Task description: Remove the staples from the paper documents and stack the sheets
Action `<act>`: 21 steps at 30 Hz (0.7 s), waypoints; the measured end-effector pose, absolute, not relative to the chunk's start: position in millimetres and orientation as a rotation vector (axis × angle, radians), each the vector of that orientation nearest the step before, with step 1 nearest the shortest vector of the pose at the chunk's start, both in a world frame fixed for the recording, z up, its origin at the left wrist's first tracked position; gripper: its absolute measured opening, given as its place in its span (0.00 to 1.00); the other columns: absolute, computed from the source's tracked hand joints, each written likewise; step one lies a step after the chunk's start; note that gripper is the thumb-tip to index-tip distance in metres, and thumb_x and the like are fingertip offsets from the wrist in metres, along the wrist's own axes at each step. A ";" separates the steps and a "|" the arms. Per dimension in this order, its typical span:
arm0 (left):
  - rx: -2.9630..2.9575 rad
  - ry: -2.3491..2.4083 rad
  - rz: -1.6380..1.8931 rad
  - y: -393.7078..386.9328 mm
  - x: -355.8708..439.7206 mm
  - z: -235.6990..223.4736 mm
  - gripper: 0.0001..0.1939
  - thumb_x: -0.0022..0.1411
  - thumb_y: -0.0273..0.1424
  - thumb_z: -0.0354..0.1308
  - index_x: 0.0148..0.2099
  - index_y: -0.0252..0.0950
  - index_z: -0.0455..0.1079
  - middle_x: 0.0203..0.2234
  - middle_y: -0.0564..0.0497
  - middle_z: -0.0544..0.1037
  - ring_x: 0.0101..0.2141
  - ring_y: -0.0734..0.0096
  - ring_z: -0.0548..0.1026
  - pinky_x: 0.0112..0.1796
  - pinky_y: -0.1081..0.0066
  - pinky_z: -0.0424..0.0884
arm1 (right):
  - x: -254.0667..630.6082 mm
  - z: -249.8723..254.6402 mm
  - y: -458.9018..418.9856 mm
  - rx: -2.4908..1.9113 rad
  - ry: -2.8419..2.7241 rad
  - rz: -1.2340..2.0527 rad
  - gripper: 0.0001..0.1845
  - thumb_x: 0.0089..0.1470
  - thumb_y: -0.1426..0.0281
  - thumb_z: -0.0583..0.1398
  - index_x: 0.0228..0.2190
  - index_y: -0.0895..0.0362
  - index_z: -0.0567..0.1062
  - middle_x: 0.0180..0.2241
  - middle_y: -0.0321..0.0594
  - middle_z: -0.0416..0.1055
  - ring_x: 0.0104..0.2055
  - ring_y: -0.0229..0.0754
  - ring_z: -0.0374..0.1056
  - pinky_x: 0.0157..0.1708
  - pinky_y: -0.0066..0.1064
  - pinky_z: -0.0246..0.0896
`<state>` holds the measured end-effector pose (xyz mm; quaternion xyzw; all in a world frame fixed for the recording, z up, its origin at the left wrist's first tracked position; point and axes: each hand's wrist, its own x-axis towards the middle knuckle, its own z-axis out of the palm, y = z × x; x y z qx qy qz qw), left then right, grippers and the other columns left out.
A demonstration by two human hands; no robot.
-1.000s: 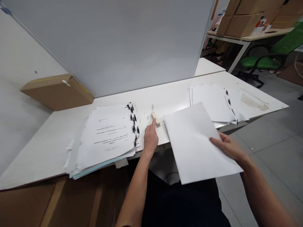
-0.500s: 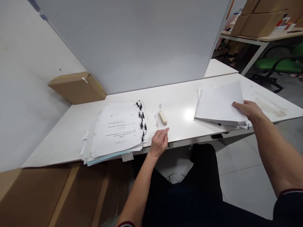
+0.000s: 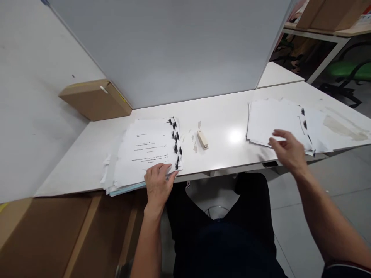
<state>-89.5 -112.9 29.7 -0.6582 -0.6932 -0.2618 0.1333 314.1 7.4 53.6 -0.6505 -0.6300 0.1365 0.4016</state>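
My left hand [image 3: 158,182] rests on the near right corner of a stack of printed papers [image 3: 145,152] at the left of the white desk [image 3: 220,119], its fingers curled over the stack's edge. My right hand [image 3: 286,148] hovers empty, with loosely spread fingers, just in front of a second pile of white sheets [image 3: 278,121] on the right. A small beige stapler [image 3: 202,138] lies between the two piles, apart from both hands, with bits of torn paper [image 3: 193,141] beside it.
A grey partition panel [image 3: 162,50] stands along the desk's back edge. A brown cardboard box [image 3: 94,98] sits at the back left. Flat cardboard [image 3: 58,231] leans below the desk on the left. Another table with boxes [image 3: 327,15] and a green chair [image 3: 348,69] are at the far right.
My right hand laid the white sheets on the right pile and let go, drawing back. My left hand moved from beside the stapler to the corner of the left stack.
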 end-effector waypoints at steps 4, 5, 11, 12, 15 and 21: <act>-1.998 -2.200 -0.929 -105.8 -95.5 40.3 0.10 0.61 0.34 0.50 0.36 0.37 0.71 0.33 0.47 0.73 0.36 0.66 0.68 0.38 0.69 0.63 | 265.0 41.4 -27.7 -1.513 -1.653 0.588 0.19 0.53 0.61 0.57 0.45 0.55 0.69 0.39 0.44 0.74 0.30 0.42 0.72 0.31 0.34 0.66; -1.985 -2.284 -0.980 -105.1 -97.0 43.5 0.11 0.61 0.34 0.48 0.34 0.36 0.70 0.30 0.49 0.73 0.32 0.68 0.68 0.35 0.71 0.63 | 255.4 38.6 -34.5 -1.485 -1.652 0.642 0.18 0.54 0.61 0.57 0.45 0.55 0.69 0.40 0.44 0.73 0.30 0.42 0.72 0.31 0.34 0.66; -1.601 -2.708 -1.494 -104.0 -100.9 54.4 0.13 0.55 0.39 0.56 0.28 0.34 0.69 0.19 0.56 0.67 0.24 0.76 0.63 0.27 0.76 0.59 | 209.8 23.1 -62.9 -1.328 -1.611 0.948 0.16 0.56 0.61 0.55 0.45 0.55 0.68 0.41 0.44 0.72 0.30 0.40 0.72 0.32 0.33 0.66; -1.561 -2.707 -1.598 -104.1 -99.3 55.0 0.13 0.54 0.40 0.57 0.29 0.34 0.70 0.19 0.56 0.67 0.24 0.76 0.63 0.27 0.76 0.59 | 203.1 21.7 -66.2 -1.299 -1.611 1.005 0.16 0.56 0.62 0.55 0.44 0.55 0.68 0.40 0.44 0.72 0.30 0.40 0.72 0.32 0.33 0.66; -1.532 -2.652 -1.774 -105.9 -89.6 58.5 0.14 0.51 0.40 0.59 0.28 0.34 0.69 0.19 0.57 0.64 0.23 0.78 0.61 0.26 0.76 0.58 | 184.7 21.9 -73.8 -1.217 -1.612 1.173 0.16 0.56 0.61 0.55 0.44 0.55 0.68 0.40 0.44 0.72 0.30 0.40 0.71 0.32 0.33 0.66; -1.593 -2.481 -1.828 -115.0 -59.3 69.5 0.16 0.52 0.37 0.60 0.22 0.35 0.60 0.17 0.59 0.56 0.21 0.80 0.56 0.23 0.76 0.54 | 156.3 33.7 -78.6 -1.062 -1.471 1.559 0.17 0.55 0.58 0.55 0.42 0.54 0.70 0.37 0.42 0.73 0.28 0.39 0.71 0.30 0.32 0.66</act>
